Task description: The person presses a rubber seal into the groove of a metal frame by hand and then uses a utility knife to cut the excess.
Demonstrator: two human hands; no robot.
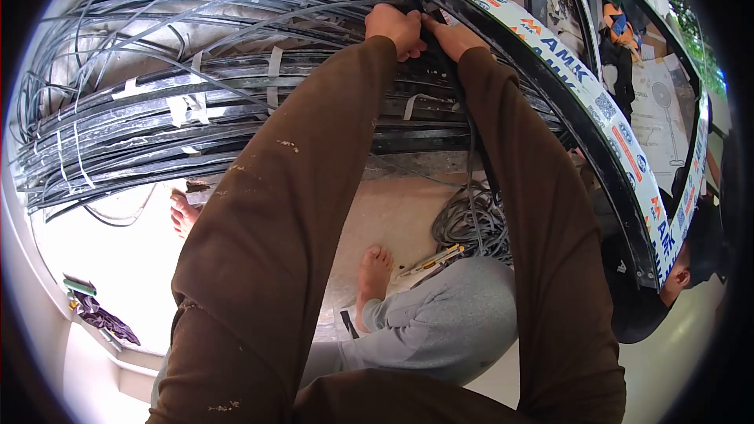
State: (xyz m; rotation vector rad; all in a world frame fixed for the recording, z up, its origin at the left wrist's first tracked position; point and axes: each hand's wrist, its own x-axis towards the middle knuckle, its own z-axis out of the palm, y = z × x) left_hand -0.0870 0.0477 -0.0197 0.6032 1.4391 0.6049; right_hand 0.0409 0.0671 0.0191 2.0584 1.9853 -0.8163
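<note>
Both hands are close together at the edge of a dark window frame [542, 71] with white AMK protective film. My left hand [395, 32] is closed, fingers curled round a black flexible strip [449, 71] that looks like a rubber gasket. My right hand [455, 36] pinches the same strip just to the right, near the frame's edge. From the hands the strip runs down past my right sleeve toward a loose coil of dark strip [473, 224] on the floor. The fingertips are partly hidden, so the exact contact with the frame does not show.
Long bundles of dark profiles [236, 82], bound with white tape, lie on the left. A yellow utility knife [432, 261] lies by my bare foot. Another person [632, 298] is at the right, behind the frame. A cardboard box [664, 110] stands beyond it.
</note>
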